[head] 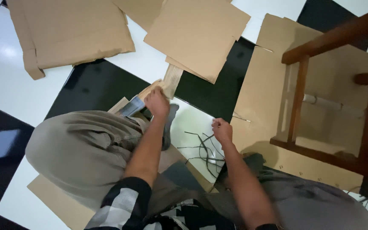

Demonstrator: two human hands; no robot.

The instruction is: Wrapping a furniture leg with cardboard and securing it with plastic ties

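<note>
Between the knees, on the checkered floor (13,85), the left hand (156,102) closes over a narrow cardboard strip (172,79) whose long axis runs away from the person; the right hand (222,130), pinched shut, holds thin black strands (201,149) nearby.

Floor (5,55) is black-and-white checker tile. Big flat cardboard sheets: one top left (71,32), one top centre (196,34), a long one at right (265,89) running under a dark wooden chair frame (316,85). A pale tube (320,102) lies on that right sheet between the chair's rails, and another cardboard piece (54,198) sits at lower left.
</note>
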